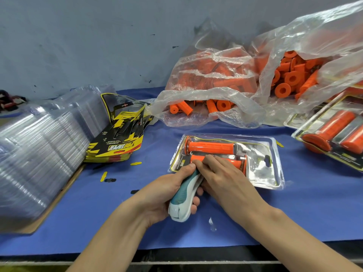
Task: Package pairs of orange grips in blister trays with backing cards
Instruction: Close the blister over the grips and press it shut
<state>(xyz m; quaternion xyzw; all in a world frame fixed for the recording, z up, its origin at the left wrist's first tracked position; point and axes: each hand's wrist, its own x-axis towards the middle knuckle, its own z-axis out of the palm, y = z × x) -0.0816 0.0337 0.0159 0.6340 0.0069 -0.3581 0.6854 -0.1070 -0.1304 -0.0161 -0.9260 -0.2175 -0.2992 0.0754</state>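
A clear blister tray (261, 173) with a backing card lies flat in the middle of the blue table. Two orange grips lie side by side in it: the far grip (211, 147) and the near grip (233, 162). My left hand (172, 190) grips a teal-and-white stapler (183, 201), whose nose sits at the tray's near left edge. My right hand (220, 173) rests flat on the near grip and the tray, fingers straight and pointing left.
A tall stack of empty clear trays (35, 152) lies at the left, next to a pile of yellow-and-black backing cards (119, 138). Plastic bags of loose orange grips (222, 89) fill the back. Finished packs (334, 130) lie at the right edge.
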